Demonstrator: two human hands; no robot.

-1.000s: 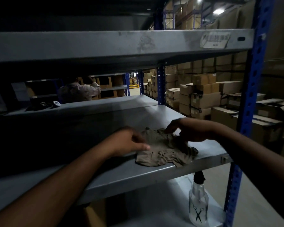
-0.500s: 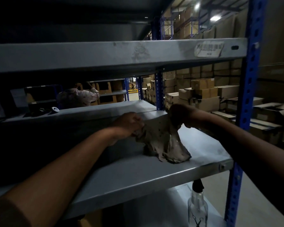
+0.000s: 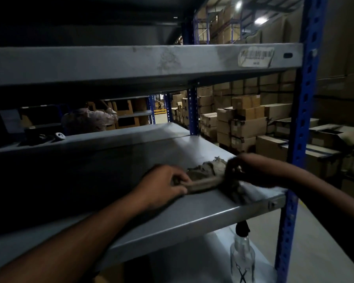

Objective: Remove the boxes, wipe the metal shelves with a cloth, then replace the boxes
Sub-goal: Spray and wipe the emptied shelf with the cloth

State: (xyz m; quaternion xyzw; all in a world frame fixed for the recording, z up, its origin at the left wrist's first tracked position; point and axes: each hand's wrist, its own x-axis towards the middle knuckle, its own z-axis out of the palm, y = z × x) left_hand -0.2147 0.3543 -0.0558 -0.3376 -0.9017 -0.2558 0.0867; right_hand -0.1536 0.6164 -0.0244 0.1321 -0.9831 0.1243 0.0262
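You can read no text outright anywhere; at the upper right of the frame a worn pale sticker (image 3: 255, 57) sits on the front edge of the upper shelf (image 3: 131, 64), and its dark printed lines are too blurred for you to make out a single word or number; at the lower right, the clear spray bottle (image 3: 242, 260) carries a black scissors symbol, with no lettering that you can read beside it.
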